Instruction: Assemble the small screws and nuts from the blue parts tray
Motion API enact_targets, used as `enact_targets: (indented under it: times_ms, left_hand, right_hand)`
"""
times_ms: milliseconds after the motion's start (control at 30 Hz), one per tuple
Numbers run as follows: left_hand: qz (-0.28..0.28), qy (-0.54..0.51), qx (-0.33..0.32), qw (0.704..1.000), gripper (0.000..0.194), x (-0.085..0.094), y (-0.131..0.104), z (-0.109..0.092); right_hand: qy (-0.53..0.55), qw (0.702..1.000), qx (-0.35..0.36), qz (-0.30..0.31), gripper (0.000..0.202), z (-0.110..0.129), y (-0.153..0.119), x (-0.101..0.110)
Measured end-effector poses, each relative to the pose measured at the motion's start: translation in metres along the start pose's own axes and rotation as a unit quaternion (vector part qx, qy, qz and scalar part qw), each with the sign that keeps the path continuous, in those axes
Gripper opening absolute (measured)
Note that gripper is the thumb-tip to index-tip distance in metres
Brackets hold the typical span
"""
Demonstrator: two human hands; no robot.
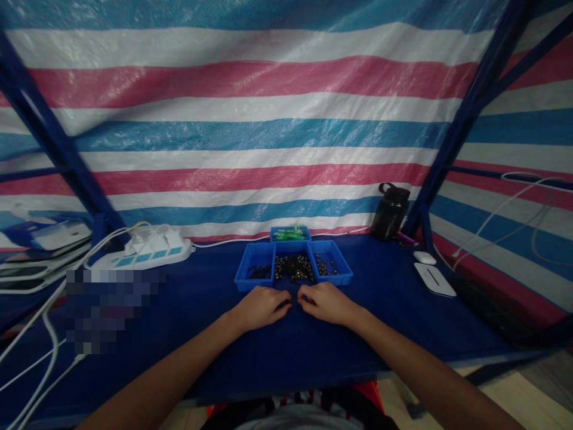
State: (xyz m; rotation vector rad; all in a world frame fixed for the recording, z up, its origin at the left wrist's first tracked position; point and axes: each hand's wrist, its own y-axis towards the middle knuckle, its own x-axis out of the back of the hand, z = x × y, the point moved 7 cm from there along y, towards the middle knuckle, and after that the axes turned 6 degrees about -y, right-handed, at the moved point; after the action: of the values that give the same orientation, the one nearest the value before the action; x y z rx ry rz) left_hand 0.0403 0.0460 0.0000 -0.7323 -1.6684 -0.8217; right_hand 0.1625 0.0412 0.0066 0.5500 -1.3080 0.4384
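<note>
My left hand (263, 307) rests low over the blue tabletop, its fingers curled and thumb close to the fingertips. Facing it across a narrow gap is my right hand (329, 303), also curled with the fingers drawn in. Anything between the fingertips of either hand is too small or hidden to make out. Just beyond the hands stand blue bins: a left bin (240, 276) with dark thin pieces (260, 272), a middle one heaped with small black and metallic parts (294, 267), and a right bin (344, 276) with a few small metal pieces (323, 266).
Behind them a small blue bin holds green packets (290, 233). A white power strip (147, 257) with plugs and cables lies left, near stacked devices (45, 257). A black bottle (390, 212), a white case (424, 257) and a flat white box (434, 279) are on the right.
</note>
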Motion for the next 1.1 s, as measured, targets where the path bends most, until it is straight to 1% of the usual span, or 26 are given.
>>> enact_targets:
  times_ms: [100,200,433,567,767,933,1100]
  left_hand:
    - [0.000,0.000,0.010,1.000,0.016,0.000,0.000,0.002]
    - [-0.011,-0.012,0.012,1.000,0.017,0.001,0.000,0.002]
    - [-0.032,-0.072,-0.040,0.996,0.021,0.007,0.000,-0.009]
    - [-0.030,-0.081,-0.044,0.995,0.025,0.010,-0.002,-0.012]
    - [-0.034,-0.071,-0.053,0.995,0.029,0.012,-0.003,-0.014]
    - [-0.054,-0.067,-0.050,0.995,0.021,0.015,-0.003,-0.011]
    - [-0.039,-0.060,-0.021,0.997,0.014,0.011,-0.001,-0.004]
  right_hand:
    - [0.001,1.000,0.006,0.004,0.016,0.000,0.000,-0.002]
    - [-0.001,1.000,0.014,0.014,0.016,0.000,0.001,-0.006]
    - [-0.019,0.999,0.039,0.019,0.016,0.005,0.000,-0.009]
    - [-0.022,0.999,0.045,0.019,0.017,0.006,0.000,-0.008]
    - [-0.006,0.999,0.035,0.026,0.016,0.005,0.001,-0.008]
    - [0.013,1.000,0.022,0.015,0.014,0.004,0.000,-0.006]
    - [0.025,1.000,-0.002,-0.008,0.012,-0.001,0.000,-0.002]
